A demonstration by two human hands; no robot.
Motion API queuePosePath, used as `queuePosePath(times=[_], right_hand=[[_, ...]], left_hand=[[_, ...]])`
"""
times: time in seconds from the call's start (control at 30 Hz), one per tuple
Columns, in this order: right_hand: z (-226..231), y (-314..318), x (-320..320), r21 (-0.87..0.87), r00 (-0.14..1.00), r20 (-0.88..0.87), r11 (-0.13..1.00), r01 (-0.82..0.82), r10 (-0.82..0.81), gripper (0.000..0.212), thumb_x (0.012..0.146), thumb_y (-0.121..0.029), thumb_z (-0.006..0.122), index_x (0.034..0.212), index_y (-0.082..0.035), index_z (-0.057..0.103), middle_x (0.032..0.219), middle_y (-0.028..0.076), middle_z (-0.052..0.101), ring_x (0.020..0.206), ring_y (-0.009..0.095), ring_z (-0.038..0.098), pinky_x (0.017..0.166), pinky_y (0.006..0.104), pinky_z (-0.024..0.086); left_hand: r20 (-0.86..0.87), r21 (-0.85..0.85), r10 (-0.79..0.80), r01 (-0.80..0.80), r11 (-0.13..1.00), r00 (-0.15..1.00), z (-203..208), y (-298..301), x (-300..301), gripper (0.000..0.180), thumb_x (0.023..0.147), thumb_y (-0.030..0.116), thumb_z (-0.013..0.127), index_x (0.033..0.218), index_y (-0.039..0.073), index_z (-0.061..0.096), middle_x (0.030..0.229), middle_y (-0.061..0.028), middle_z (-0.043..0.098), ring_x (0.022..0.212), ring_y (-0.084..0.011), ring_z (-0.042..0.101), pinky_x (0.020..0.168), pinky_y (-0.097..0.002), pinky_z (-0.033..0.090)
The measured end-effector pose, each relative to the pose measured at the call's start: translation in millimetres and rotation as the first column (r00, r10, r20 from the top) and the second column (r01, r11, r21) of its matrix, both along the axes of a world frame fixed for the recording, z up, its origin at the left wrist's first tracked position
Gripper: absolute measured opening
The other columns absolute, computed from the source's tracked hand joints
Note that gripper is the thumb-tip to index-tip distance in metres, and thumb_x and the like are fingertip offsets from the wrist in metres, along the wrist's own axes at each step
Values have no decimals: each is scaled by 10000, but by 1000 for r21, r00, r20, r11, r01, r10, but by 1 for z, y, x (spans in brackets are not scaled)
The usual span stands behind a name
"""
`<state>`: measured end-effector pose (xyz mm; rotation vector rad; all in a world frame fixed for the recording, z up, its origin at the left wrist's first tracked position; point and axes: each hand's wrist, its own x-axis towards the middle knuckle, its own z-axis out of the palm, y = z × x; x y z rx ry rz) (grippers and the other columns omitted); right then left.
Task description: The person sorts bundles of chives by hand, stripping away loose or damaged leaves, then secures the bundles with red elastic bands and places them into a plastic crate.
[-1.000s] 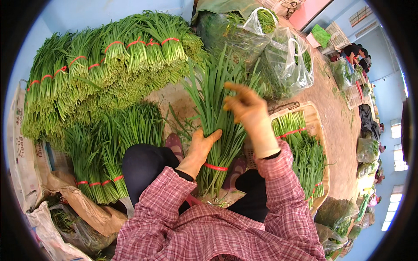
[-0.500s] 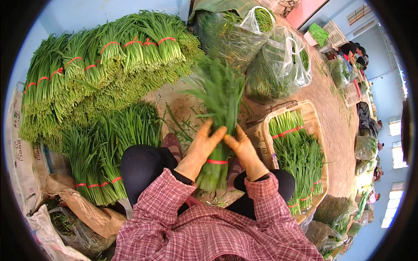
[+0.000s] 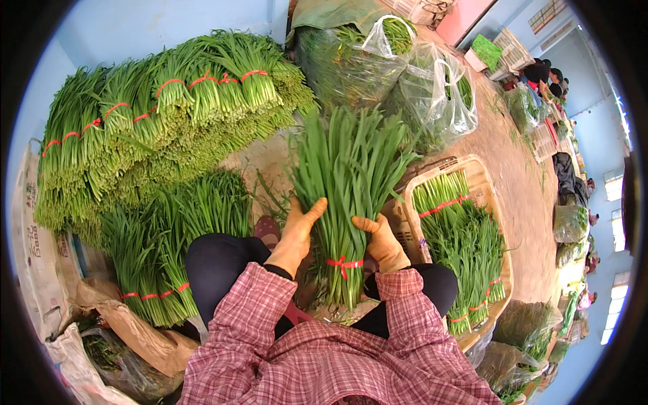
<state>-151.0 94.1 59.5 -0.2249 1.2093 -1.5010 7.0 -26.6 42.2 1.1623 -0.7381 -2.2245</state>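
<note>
Upright between my knees stands a bundle of garlic chives [image 3: 347, 179], its long flat leaves fanned out at the top. A red tie [image 3: 344, 264], knotted at the front, circles its pale lower stems. My left hand [image 3: 297, 233] grips the bundle from the left, thumb across the leaves and the other fingers mostly hidden. From the right, my right hand [image 3: 382, 243] holds it a little above the tie, its thumb pressed on the front leaves. Both hands are closed around the leaves.
A tall stack of tied bundles [image 3: 169, 108] lies at the far left, with more bundles [image 3: 152, 243] by my left knee. A plastic crate [image 3: 501, 236] of bundles stands right. Clear bags of greens [image 3: 432, 101] sit ahead. Other people [image 3: 540, 75] are at the far right.
The bundle was blurred by motion with its leaf tips close together; now it is sharp and fanned wider. My hands have moved apart around it, and the tie's knot now shows.
</note>
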Motion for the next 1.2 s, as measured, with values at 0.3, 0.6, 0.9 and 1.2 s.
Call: queuePosePath(times=[0.3, 0.6, 0.9, 1.2], right_hand=[[10, -19, 6, 57, 972, -102, 974, 218, -211, 455, 838, -51, 773, 1251, 13, 591, 1109, 118, 693, 930, 250, 683, 818, 385, 573], [1, -17, -2, 59, 988, -80, 989, 138, -133, 457, 847, -124, 781, 1246, 17, 610, 1113, 109, 686, 945, 245, 674, 817, 377, 564], [67, -23, -21, -349, 175, -876, 842, 411, -449, 308, 971, -67, 627, 1277, -29, 611, 1095, 98, 690, 847, 114, 623, 703, 218, 515], [107, -69, 57, -143, 647, -729, 974, 178, -225, 237, 973, -34, 604, 1203, -11, 654, 1025, 92, 733, 658, 65, 614, 608, 201, 514]], left_hand=[[-144, -9, 115, -117, 993, 983, -10, 8, -12, 370, 868, 93, 771, 1195, -13, 635, 1158, -111, 685, 1015, -221, 652, 884, -366, 529], [-252, 90, 119, -99, 991, 960, -11, 6, -1, 490, 860, 173, 799, 1267, 0, 588, 1228, -89, 652, 1084, -225, 620, 944, -394, 500], [-120, 9, 169, -169, 986, 978, -9, 10, -2, 493, 894, 223, 775, 1289, 4, 577, 1251, -72, 634, 1114, -199, 579, 1011, -361, 435], [-167, 109, 172, -155, 982, 971, 15, 8, 4, 458, 949, 186, 698, 1290, -61, 518, 1210, -135, 628, 1054, -240, 622, 895, -365, 535]])
